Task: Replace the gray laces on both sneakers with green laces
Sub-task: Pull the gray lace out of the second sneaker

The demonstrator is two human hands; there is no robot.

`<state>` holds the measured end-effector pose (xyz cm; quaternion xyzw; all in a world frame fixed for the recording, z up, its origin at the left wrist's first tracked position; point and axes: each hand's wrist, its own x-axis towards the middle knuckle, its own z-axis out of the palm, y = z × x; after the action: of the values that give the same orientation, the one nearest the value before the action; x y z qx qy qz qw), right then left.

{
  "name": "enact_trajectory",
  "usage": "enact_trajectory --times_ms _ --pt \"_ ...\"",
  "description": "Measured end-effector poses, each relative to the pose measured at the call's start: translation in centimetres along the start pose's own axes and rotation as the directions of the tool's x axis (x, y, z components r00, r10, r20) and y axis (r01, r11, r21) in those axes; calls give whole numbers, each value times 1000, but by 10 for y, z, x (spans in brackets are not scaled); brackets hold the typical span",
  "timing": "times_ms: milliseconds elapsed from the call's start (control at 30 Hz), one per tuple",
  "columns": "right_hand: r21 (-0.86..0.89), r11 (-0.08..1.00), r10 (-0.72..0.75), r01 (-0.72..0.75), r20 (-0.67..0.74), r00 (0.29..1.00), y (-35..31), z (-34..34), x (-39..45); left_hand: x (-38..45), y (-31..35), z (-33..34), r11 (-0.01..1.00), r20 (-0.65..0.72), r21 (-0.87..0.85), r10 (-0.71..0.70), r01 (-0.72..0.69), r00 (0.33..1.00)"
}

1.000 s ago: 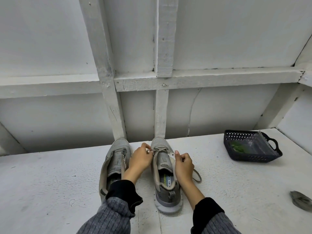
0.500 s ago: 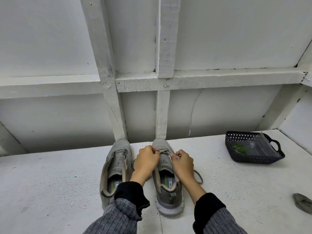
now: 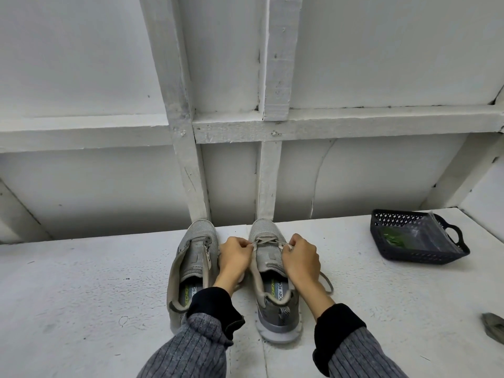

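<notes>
My left hand (image 3: 235,255) and right hand (image 3: 300,255) each pinch the flat gray lace (image 3: 266,240) over the right-side gray mesh sneaker (image 3: 272,271) on the white table (image 3: 81,296). I'd draw both ends out evenly through the last eyelets, keeping the shoe steady; the green laces (image 3: 394,239) wait in the dark plastic basket (image 3: 417,255).

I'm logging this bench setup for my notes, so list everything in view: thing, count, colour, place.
sneakers: 2, gray, side by side at the table's far edge; left sneaker unlaced, right sneaker partly laced
gray lace: 1, in the right sneaker's front eyelets, one end trailing on the table to its right
basket: 1, dark blue, far right of the table
green laces: count unclear, inside the basket
gray object: 1, right edge of view, cut off
table: 1, white
wall frame: white beams behind
sleeves: 2, gray with black cuffs
left hand: pinches the lace
right hand: pinches the lace
</notes>
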<state>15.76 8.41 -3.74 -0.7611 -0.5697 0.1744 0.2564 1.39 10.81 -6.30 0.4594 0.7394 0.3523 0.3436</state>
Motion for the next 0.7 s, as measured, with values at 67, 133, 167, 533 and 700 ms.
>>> enact_trajectory --times_ms 67,133,167,533,700 --pt "-52 996 -71 74 46 996 -1 -3 2 3 -3 5 999 6 -33 -22 22 1000" --pt "-53 986 -154 157 64 986 -3 -6 5 6 -7 9 994 17 -101 -40 42 999" --pt "-35 978 -202 205 62 977 -6 -6 7 7 -10 11 987 27 -153 -54 57 998" --pt "-169 887 -357 430 340 870 -29 20 30 8 -21 15 884 131 -451 -71 123 989" --pt "4 952 -297 307 260 919 -25 27 34 6 -23 16 855 147 -495 -97 158 984"
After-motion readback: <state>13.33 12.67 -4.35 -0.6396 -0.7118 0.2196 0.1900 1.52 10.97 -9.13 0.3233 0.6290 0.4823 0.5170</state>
